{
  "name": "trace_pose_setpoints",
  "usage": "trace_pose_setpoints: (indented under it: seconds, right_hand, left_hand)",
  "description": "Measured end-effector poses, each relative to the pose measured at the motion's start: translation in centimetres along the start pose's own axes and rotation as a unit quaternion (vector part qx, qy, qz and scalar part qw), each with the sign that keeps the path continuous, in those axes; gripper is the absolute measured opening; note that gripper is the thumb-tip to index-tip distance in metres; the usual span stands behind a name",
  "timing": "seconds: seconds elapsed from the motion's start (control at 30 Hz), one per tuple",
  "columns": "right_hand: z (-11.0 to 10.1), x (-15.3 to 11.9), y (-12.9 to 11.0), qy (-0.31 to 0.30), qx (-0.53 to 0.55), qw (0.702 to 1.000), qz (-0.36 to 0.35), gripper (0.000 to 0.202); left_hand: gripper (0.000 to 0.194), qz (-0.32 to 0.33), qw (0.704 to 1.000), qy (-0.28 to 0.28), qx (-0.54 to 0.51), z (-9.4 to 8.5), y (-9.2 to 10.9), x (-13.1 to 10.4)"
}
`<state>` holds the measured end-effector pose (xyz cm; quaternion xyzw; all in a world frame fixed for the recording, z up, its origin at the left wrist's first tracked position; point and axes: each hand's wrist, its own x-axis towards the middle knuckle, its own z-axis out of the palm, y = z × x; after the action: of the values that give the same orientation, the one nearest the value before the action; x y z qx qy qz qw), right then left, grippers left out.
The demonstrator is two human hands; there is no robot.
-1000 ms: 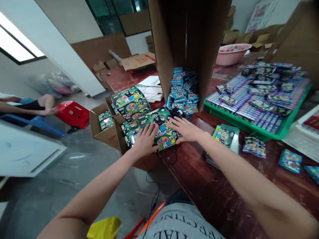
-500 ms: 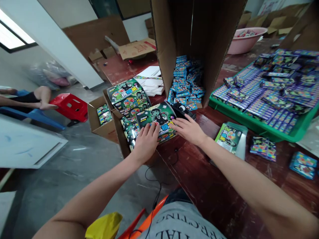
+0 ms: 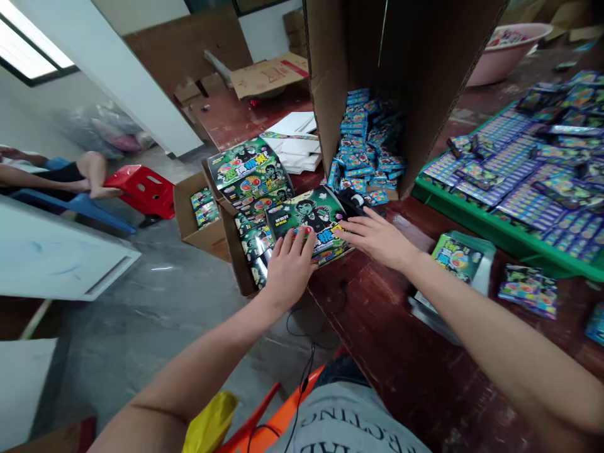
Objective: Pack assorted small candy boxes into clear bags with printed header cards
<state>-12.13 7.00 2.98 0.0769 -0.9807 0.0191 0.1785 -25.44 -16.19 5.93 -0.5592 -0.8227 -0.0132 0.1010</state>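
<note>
A dark green printed display box [image 3: 309,214] with a cartoon figure lies at the table's left edge, partly over an open carton [image 3: 234,255]. My left hand [image 3: 289,267] rests on its near side, fingers stretched out flat. My right hand [image 3: 375,238] is at the box's right end, fingers extended, the tips at its edge. Inside the carton are more boxes of the same print, and another green box [image 3: 250,170] stands at its far side. A black object [image 3: 352,200], partly hidden, is just behind my right hand.
A tall cardboard box [image 3: 325,75] holds blue packets [image 3: 356,145]. Right of it are a green tray [image 3: 476,214] with purple packets, a clear plastic case [image 3: 486,251] and loose packets [image 3: 527,289]. White card sheets [image 3: 299,151] lie behind. A person's legs [image 3: 85,176] rest near a red stool [image 3: 144,189].
The view has shifted, so the scene sits a little further right and the tray is partly cut off. Both hands stay on the green box with little change.
</note>
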Motion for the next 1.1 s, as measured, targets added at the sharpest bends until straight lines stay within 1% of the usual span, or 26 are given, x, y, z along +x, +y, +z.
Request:
trace_pose_setpoints:
  seconds: [0.1,0.23,0.4,0.5,0.63,0.73,0.87,0.93,1.0,1.1]
  right_hand:
    - [-0.2,0.1,0.2,-0.001,0.004,1.0,-0.008,0.05]
    - [-0.4,0.0,0.3,0.0,0.005,1.0,-0.004,0.051]
    - [-1.4,0.4,1.0,-0.022,-0.001,0.999,-0.03,0.049]
    - [-2.1,0.9,1.3,-0.028,-0.009,0.999,-0.042,0.049]
    - [-2.1,0.9,0.8,-0.03,-0.022,0.999,-0.038,0.047]
    - [-1.5,0.3,0.0,-0.02,-0.026,0.999,-0.014,0.048]
    - [-1.1,-0.1,-0.6,-0.005,-0.007,1.0,0.009,0.047]
    - [-1.0,-0.1,-0.6,-0.008,0.004,1.0,0.006,0.046]
    - [-0.9,0.0,-0.6,-0.007,0.019,1.0,0.005,0.046]
    - [-0.6,0.2,-0.2,0.001,0.079,0.997,0.02,0.045]
  left_hand:
    - [0.069,-0.012,1.0,-0.008,0.022,-0.1,0.3,0.1]
    - [0.068,-0.026,0.999,-0.004,0.041,0.3,0.8,0.1]
    - [0.068,-0.026,0.999,-0.01,0.032,0.4,1.1,0.2]
    - [0.068,-0.038,0.999,-0.011,0.027,0.6,1.4,0.3]
    - [0.071,-0.042,0.999,-0.009,0.025,1.2,1.7,0.1]
    - [0.069,-0.03,0.999,-0.01,0.021,1.6,1.1,-0.1]
    - [0.064,0.03,0.999,-0.014,-0.005,1.8,-0.7,-0.3]
    - [0.063,0.054,0.998,-0.011,-0.017,1.8,-1.4,-0.3]
    - [0.061,0.061,0.998,-0.007,-0.019,1.6,-1.8,-0.3]
    - [0.059,0.073,0.997,-0.012,-0.024,1.2,-2.3,0.0]
